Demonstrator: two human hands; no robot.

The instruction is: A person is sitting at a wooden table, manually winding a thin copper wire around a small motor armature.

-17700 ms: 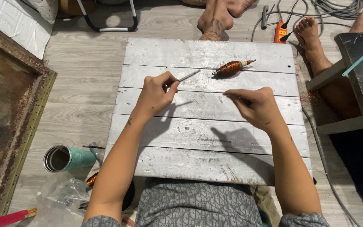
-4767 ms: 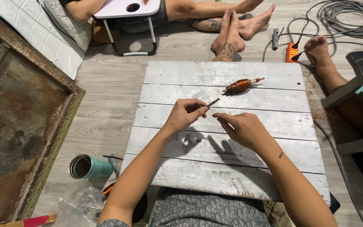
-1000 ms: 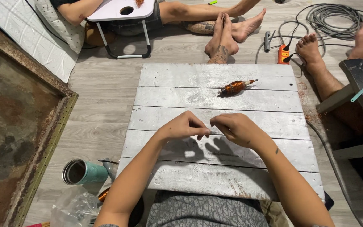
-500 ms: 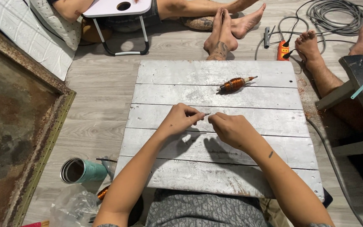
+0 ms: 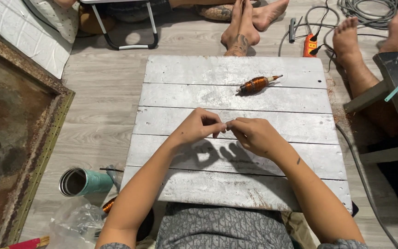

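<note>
- The left hand [image 5: 198,128] and the right hand [image 5: 253,134] meet fingertip to fingertip over the white-painted slatted wooden board [image 5: 272,184], both pinched shut around something very small and pale between them; what it is cannot be told, it may be a thin wire or pin.
- That pinch hangs just above the third slat, and the hands' shadows fall on the slat nearer the person.
- Beyond the grip, well apart from it, one spindle-shaped coil of copper-coloured wire [image 5: 255,84] lies untouched on the far slats.
- As a judgement: the fine fingertip work is mid-way, with the small piece held by both hands and the coil not joined to it; nothing finished lies on the board.
- Count: two hands, one coil, one board of five slats.
- Left of the grip and lower, on the grey plank floor, lies one teal metal cup [image 5: 83,181] on its side.
- Far beyond the grip sit other people's bare feet [image 5: 241,34] and one orange power strip [image 5: 310,45].
</note>
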